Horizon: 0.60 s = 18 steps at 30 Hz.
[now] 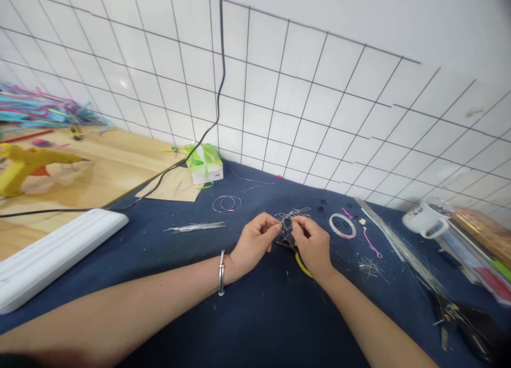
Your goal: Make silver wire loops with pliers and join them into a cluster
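Blue cloth (247, 325) lies under one white ring (345, 235), one yellow-handled tool (302, 264) (partly hidden by the right hand (312, 244)) — and, pinched between that and the left hand (254, 241), one wire tangle (286, 219).

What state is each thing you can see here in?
Left hand, pinching a tangled bunch of thin silver wire
Right hand, pinching the same bunch
Yellow-handled tool beneath, mostly hidden; open or shut unclear
Yellow plastic glue gun, lying on its side
Short, straight silver wires, loosely gathered, lying flat
Round whitish ring, lying flat
White mug, upright
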Motion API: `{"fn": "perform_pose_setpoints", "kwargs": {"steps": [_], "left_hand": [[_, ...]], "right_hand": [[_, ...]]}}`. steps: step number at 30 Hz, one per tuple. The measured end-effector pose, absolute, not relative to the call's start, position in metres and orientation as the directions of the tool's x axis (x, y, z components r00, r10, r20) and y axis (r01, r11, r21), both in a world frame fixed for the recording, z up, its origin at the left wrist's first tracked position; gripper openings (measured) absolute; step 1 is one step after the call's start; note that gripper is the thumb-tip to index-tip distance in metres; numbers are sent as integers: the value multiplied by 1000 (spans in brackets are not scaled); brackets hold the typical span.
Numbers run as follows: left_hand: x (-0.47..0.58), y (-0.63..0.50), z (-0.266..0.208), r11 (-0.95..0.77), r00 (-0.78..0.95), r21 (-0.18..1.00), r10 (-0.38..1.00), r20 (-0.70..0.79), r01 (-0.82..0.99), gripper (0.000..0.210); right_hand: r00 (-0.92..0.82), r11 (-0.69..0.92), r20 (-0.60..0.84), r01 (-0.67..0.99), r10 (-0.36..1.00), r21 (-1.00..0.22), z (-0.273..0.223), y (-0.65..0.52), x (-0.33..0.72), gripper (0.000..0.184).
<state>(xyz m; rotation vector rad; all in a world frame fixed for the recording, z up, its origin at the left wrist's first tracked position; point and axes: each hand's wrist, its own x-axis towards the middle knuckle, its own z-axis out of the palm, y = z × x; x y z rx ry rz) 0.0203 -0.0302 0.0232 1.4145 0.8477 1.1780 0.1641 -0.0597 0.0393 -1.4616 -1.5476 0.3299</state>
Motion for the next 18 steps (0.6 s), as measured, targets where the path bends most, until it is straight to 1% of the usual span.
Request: {"fn": "perform_pose_setpoints", "kwargs": {"steps": [4,9,13,16,18], "left_hand": [[20,-32,23,-198,300,976,929,215,-87,19],[20,-32,23,-201,304,976,928,216,-81,19],[20,-33,22,-200,290,977,933,212,-72,19],[21,-33,21,-176,303,982,934,190,-75,17],[21,-33,21,-164,324,983,929,181,-79,20]], "right_hand": [[173,214,368,566,913,-796,37,-59,162,24],[191,239,396,545,898,-804,39,-62,157,17],[170,256,441,613,881,-748,41,-65,154,12],[121,286,492,686,862,-669,38,-66,153,10],[84,311,530,728,844,-611,35,-67,154,10]]}}
